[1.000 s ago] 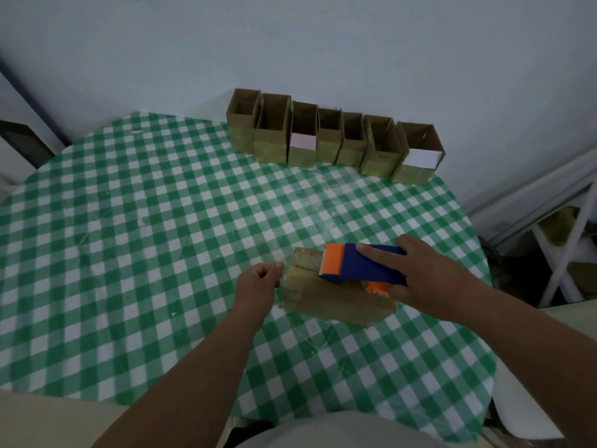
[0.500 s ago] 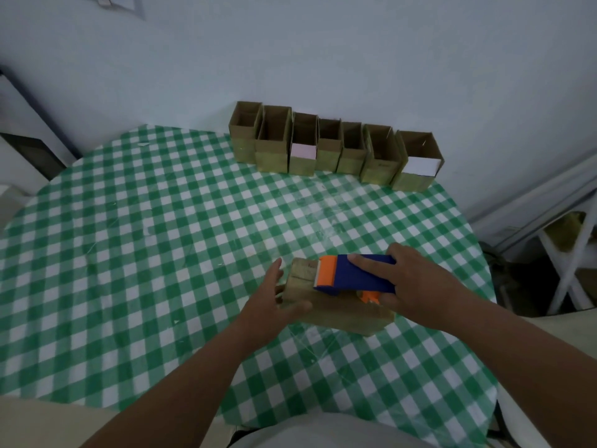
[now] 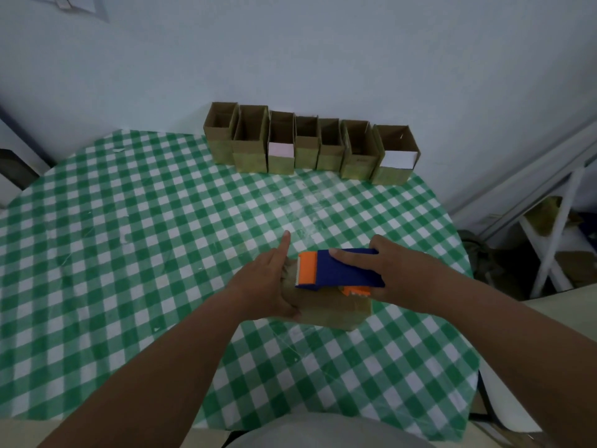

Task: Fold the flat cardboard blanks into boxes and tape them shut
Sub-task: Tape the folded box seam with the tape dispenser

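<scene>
A round table (image 3: 129, 240) under a green-and-white checked cloth stood against a pale wall, with a row of seven open cardboard boxes (image 3: 310, 145) lined up at its far edge. Near the front lay a box (image 3: 332, 310) on its side; the left hand (image 3: 265, 286) pressed on its left end, forefinger straight, while the right hand (image 3: 397, 273) gripped a blue-and-orange tape dispenser (image 3: 336, 270) resting on top of it.

no legible txt, labels or nos. anywhere
</scene>
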